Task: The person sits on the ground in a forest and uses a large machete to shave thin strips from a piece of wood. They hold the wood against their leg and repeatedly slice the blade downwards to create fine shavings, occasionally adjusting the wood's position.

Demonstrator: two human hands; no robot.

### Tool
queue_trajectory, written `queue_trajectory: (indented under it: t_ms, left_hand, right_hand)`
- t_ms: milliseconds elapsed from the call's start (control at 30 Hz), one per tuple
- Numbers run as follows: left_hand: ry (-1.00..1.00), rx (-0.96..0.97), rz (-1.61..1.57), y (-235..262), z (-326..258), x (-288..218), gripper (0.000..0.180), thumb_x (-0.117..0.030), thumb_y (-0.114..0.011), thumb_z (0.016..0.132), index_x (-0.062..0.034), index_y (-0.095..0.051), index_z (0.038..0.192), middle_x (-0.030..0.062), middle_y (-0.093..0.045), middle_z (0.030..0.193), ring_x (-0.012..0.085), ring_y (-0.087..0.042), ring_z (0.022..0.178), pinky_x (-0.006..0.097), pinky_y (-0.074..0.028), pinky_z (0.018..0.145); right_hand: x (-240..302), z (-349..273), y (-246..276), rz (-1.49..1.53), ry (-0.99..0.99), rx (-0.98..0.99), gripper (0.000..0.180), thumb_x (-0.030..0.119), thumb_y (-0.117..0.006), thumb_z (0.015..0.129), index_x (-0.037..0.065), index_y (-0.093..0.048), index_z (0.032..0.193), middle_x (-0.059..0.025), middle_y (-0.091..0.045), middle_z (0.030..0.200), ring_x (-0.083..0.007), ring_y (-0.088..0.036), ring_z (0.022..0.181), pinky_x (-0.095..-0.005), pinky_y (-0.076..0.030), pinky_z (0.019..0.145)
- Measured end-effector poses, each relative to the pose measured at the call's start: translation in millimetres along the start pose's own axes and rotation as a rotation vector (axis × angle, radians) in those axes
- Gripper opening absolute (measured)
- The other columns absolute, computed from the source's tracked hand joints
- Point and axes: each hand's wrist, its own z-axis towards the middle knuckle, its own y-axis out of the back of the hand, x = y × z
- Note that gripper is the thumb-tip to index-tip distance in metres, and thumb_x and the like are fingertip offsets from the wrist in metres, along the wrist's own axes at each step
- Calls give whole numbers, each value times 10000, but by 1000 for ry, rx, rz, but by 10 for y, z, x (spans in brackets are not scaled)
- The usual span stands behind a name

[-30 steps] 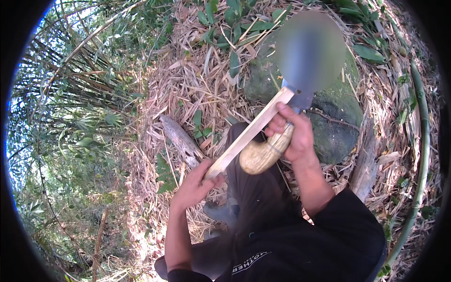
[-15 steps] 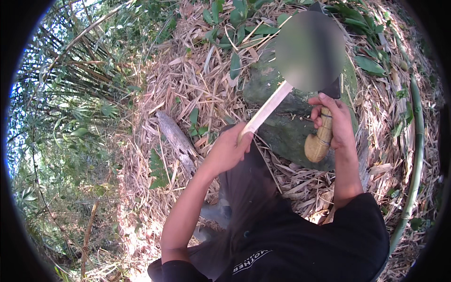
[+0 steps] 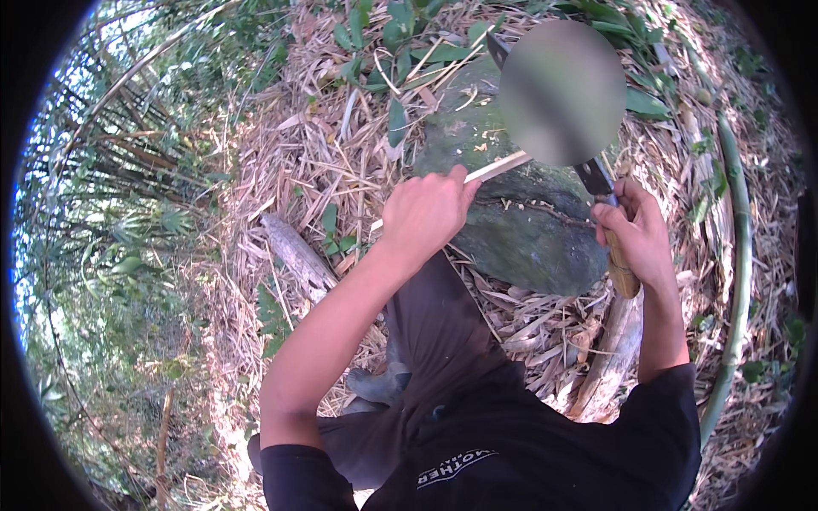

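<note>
Stick (image 3: 498, 167) clamped in left hand (image 3: 430, 209) on rock (image 3: 520, 230), knife (image 3: 615, 234) fisted in right hand (image 3: 639, 230) at 3 o'clock: mid-whittling, next stroke needs a steady stick.

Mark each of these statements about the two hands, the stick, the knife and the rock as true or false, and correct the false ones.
1. The left hand grips a pale flat stick. True.
2. The right hand is empty. False: it holds a knife by its wooden handle.
3. The stick's far end lies over a mossy rock. True.
4. The ground around the rock is bare concrete. False: it is covered in dry leaves and straw-coloured litter.
5. A green bamboo stalk curves along the right side. True.
</note>
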Motion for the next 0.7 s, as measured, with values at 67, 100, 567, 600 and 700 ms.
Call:
queue_trajectory:
  t_ms: [67,100,567,600,700]
  left_hand:
    - [-1,15,-30,-68,41,45,355,-377,-519,998,-38,-600,929,229,-643,674,444,-646,651,537,-512,595]
    - [-1,23,-46,-101,48,64,354,-375,-515,999,-39,-603,936,231,-644,677,449,-646,658,540,-514,600]
    - [44,77,-142,-174,-30,146,400,-381,-441,1026,-19,-606,987,265,-667,773,468,-663,770,563,-519,707]
    - [45,74,-142,-167,-42,154,403,-379,-439,1027,-15,-606,983,265,-667,772,467,-664,770,562,-520,705]
    - [-3,12,-107,-203,-27,101,375,-349,-472,1017,-11,-613,936,222,-687,742,414,-695,716,516,-551,634]
  right_hand:
    - [-21,-91,-25,13,92,-85,258,147,-679,902,-49,-573,1032,-6,-578,724,-72,-537,571,-229,-398,527]
    - [-9,-132,-55,-38,132,-136,263,181,-640,946,-54,-567,1040,-43,-590,709,-97,-565,598,-251,-420,544]
    - [471,-98,-425,-650,211,-407,324,234,-638,937,-21,-557,1119,-168,-669,746,-326,-666,651,-425,-503,603]
    - [459,-63,-454,-650,249,-443,316,235,-638,938,-10,-550,1118,-169,-672,745,-332,-672,653,-427,-509,601]
    - [170,83,-385,-676,215,-360,308,247,-633,937,9,-536,1108,-197,-675,765,-377,-685,704,-460,-532,644]
